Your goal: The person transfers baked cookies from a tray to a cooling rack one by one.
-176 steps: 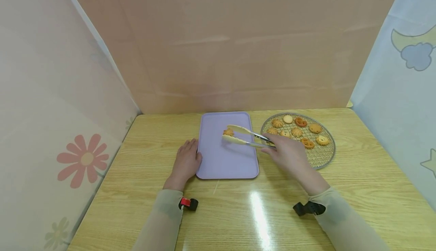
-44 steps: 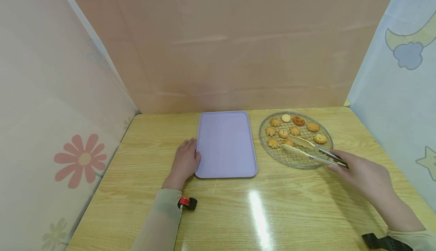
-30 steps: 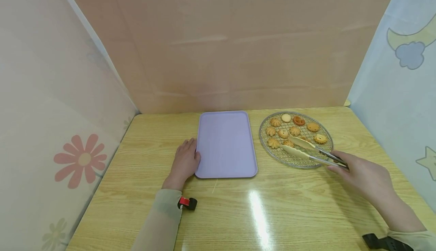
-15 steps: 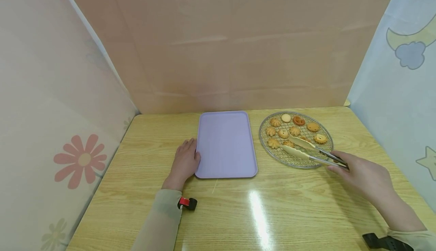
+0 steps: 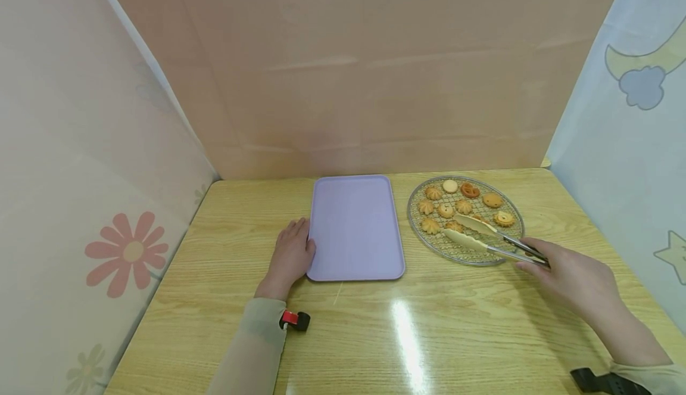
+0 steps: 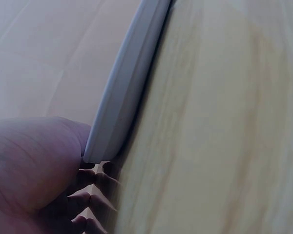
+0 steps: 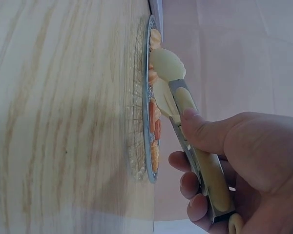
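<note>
In the head view my left hand (image 5: 290,255) lies on the table along the left edge of a purple tray (image 5: 356,228), thumb against its side. No cookie lies on the tray. My right hand (image 5: 576,276) grips metal tongs (image 5: 514,251) with cream tips, the thumb on one arm and fingers curled under the other in the right wrist view. The parted tips hover low over a round wire rack (image 5: 465,260), around a flower-shaped cookie (image 5: 454,226). Whether they touch it I cannot tell. A pretzel behind the tips is partly hidden.
Several other cookies sit on the rack, among them a plain round cookie (image 5: 450,186), a pretzel (image 5: 470,190) and a ring-shaped cookie (image 5: 504,218). A brown board (image 5: 364,73) closes the table's back; printed cloths hang at both sides.
About six seconds ago the tongs held a flower-shaped cookie over the tray; they are now over the rack, and the tray is bare. Over the last second and a half, both hands stay still.
</note>
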A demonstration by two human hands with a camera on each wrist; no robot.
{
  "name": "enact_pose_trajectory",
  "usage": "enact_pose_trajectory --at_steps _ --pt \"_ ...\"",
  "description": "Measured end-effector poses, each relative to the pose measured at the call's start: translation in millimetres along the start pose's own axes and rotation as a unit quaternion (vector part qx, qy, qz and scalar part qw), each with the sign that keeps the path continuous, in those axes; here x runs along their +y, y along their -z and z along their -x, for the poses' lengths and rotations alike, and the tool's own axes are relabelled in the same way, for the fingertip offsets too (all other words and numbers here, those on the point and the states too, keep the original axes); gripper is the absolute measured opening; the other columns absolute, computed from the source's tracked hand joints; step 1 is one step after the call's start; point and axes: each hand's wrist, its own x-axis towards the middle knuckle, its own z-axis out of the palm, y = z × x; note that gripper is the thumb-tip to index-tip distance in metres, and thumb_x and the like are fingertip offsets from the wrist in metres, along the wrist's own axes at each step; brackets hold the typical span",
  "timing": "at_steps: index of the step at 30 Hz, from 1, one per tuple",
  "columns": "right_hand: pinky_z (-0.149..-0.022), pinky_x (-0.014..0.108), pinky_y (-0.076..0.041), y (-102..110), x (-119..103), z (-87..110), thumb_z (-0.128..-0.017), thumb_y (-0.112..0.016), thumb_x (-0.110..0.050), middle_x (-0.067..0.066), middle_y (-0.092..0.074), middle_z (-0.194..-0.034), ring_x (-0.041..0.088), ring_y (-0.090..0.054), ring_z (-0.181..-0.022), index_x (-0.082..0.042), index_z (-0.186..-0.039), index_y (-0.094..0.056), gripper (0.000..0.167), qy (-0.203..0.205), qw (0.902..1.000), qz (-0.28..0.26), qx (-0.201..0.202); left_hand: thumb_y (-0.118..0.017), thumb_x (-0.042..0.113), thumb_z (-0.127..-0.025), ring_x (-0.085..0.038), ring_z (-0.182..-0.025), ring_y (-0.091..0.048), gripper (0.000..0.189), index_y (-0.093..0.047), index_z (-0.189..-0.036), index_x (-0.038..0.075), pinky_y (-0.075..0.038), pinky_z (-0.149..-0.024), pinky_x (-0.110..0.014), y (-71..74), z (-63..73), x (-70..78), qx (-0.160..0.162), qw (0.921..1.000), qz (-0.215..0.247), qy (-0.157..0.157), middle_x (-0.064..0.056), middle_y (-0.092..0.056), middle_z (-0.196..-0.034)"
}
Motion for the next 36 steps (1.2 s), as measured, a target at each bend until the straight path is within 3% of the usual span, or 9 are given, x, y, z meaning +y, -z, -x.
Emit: enact_pose_trajectory --at_steps 9,17,28,36 --pt "-0.046 0.041 -0.042 1 -2 -0.7 -0.103 -0.079 -0.042 0.027 -0.077 -0.119 0.038 -0.074 -0.081 -0.009 -0.147 -0.065 0.057 -0.008 1.0 -0.003 0.004 -0.055 0.016 -0.112 -0.048 -0.161 -0.032 0.056 -0.046 -0.162 -0.008 -0.022 -0.133 -0.063 0.1 0.5 -0.5 0.006 1.0 0.001 -0.005 -0.027 -0.043 -0.17" --pt "-0.047 0.041 -0.043 -1 -8 -4.7 -0.103 -0.079 -0.041 0.027 -0.077 -0.122 0.049 -0.076 -0.093 -0.011 -0.148 -0.065 0.056 -0.004 0.9999 -0.008 0.013 -0.055 0.015 -0.112 -0.048 -0.161 -0.033 0.056 -0.047 -0.162 -0.009 -0.023 -0.133 -0.064 1.0 1.8 0.7 0.007 1.0 0.003 -0.006 -0.028 -0.044 -0.169" --pt "-0.046 0.04 -0.042 -5 -23 -14.8 -0.102 -0.08 -0.046 0.02 -0.08 -0.109 0.035 -0.074 -0.08 -0.013 -0.146 -0.066 0.057 0.0 0.9997 -0.016 0.016 -0.056 0.014 -0.111 -0.049 -0.16 -0.034 0.056 -0.047 -0.161 -0.01 -0.024 -0.132 -0.064 1.8 1.5 1.5 0.006 1.0 -0.001 -0.008 -0.029 -0.044 -0.168" --pt "-0.05 0.048 -0.05 -10 -38 -23.6 -0.102 -0.08 -0.043 0.03 -0.075 -0.125 0.051 -0.075 -0.098 -0.008 -0.15 -0.064 0.062 0.01 0.9997 -0.021 0.009 -0.056 0.014 -0.111 -0.05 -0.16 -0.034 0.056 -0.047 -0.161 -0.01 -0.024 -0.132 -0.065 -0.1 1.3 0.0 0.012 0.9998 -0.001 -0.013 -0.029 -0.045 -0.168"
